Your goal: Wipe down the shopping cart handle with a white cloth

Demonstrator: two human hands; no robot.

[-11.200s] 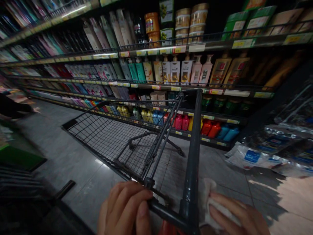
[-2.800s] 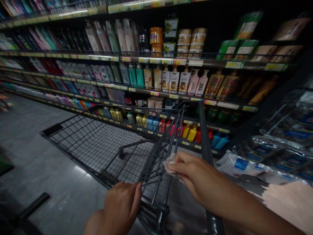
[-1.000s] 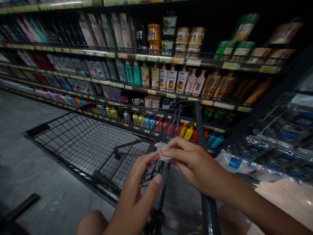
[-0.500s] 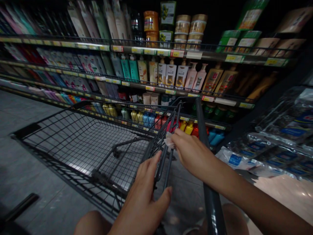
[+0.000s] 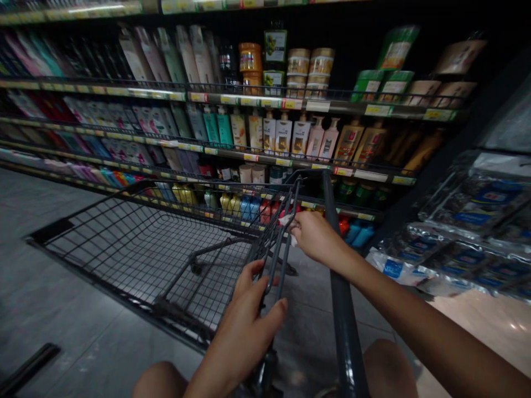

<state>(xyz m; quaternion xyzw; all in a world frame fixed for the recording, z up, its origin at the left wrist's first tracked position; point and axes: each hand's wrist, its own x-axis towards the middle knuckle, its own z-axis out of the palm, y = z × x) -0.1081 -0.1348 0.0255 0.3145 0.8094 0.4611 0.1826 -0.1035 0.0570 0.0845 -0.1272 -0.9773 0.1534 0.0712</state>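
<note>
A black wire shopping cart point(image 5: 136, 260) stands before me, its basket to the left and its thick handlebar point(image 5: 346, 326) to the right. My right hand point(image 5: 317, 237) reaches across the handlebar. It is closed on a crumpled white tissue point(image 5: 285, 219), pressed against a thin bar of the cart's rear frame point(image 5: 295, 202). Lower down, my left hand point(image 5: 253, 309) has its fingers curled around the rear frame bars. Its thumb is stretched out on the near side, and some of its fingertips are partly hidden behind the bars.
Behind the cart runs a long store shelf point(image 5: 232, 99) with bottles and jars on several levels. Stacked plastic-wrapped packs point(image 5: 468, 243) stand at the right. Grey tiled floor point(image 5: 45, 287) shows at the left. A dark bar point(image 5: 31, 365) juts in at lower left.
My left hand's fingers, straight before, have curled around the rear bars. My right hand has shifted slightly up along the bar with the tissue. The view has tilted slightly up.
</note>
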